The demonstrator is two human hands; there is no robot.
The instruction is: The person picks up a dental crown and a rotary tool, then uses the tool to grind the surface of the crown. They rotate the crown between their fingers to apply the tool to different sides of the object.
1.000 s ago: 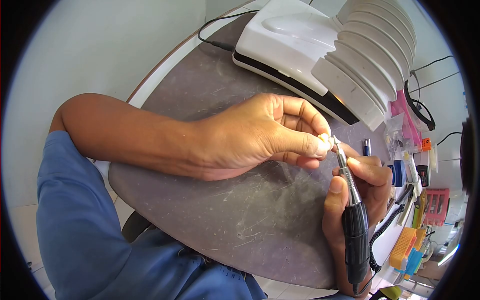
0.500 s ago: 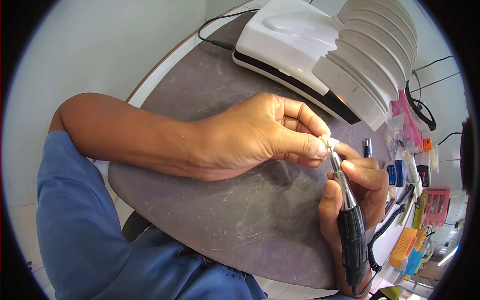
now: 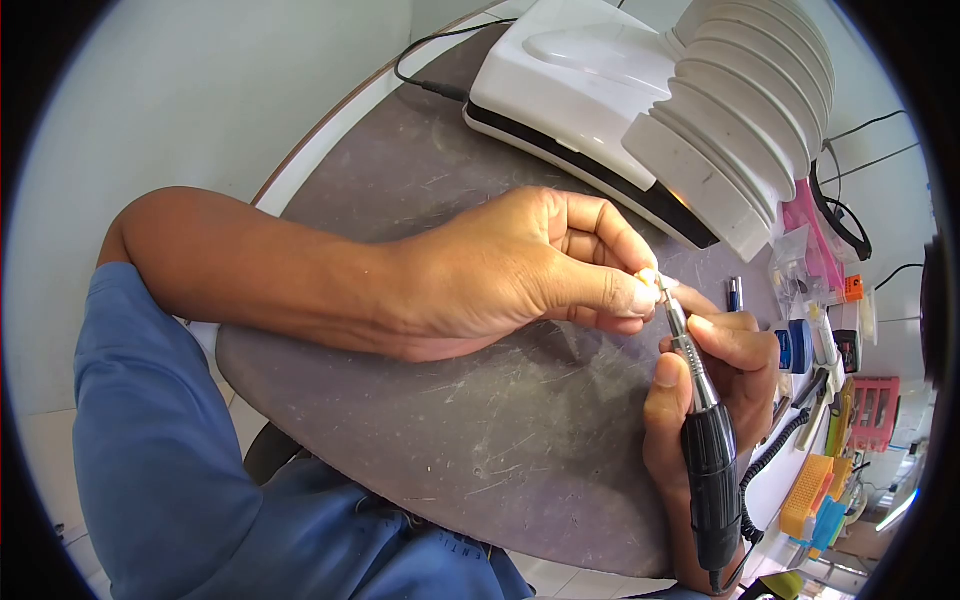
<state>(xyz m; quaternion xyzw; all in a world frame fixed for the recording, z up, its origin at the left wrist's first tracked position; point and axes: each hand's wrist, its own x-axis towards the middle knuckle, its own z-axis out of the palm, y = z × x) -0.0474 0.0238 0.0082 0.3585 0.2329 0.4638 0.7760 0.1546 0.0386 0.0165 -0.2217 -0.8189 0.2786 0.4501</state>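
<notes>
My left hand (image 3: 540, 265) comes in from the left, its thumb and fingertips pinching a small yellowish-white piece (image 3: 647, 277) that looks like a dental crown. Most of that piece is hidden by the fingers. In my right hand (image 3: 735, 365) is a rotary handpiece (image 3: 706, 440) with a silver nose and black body, held much like a pen. Its tip points up and left at the small piece; whether the two touch is too small to tell. A fingertip of the right hand lies close behind the piece.
A white machine (image 3: 570, 80) with a ribbed hose (image 3: 750, 100) stands at the back of the scratched grey tabletop (image 3: 400, 180). Along the right lie a coiled cord (image 3: 765, 470), a blue-capped container (image 3: 797, 346), a pink box (image 3: 875, 415) and an orange block (image 3: 805, 497).
The handpiece and my right hand have shifted slightly right, and the tip has drawn down a little along the piece. My left hand stays almost still.
</notes>
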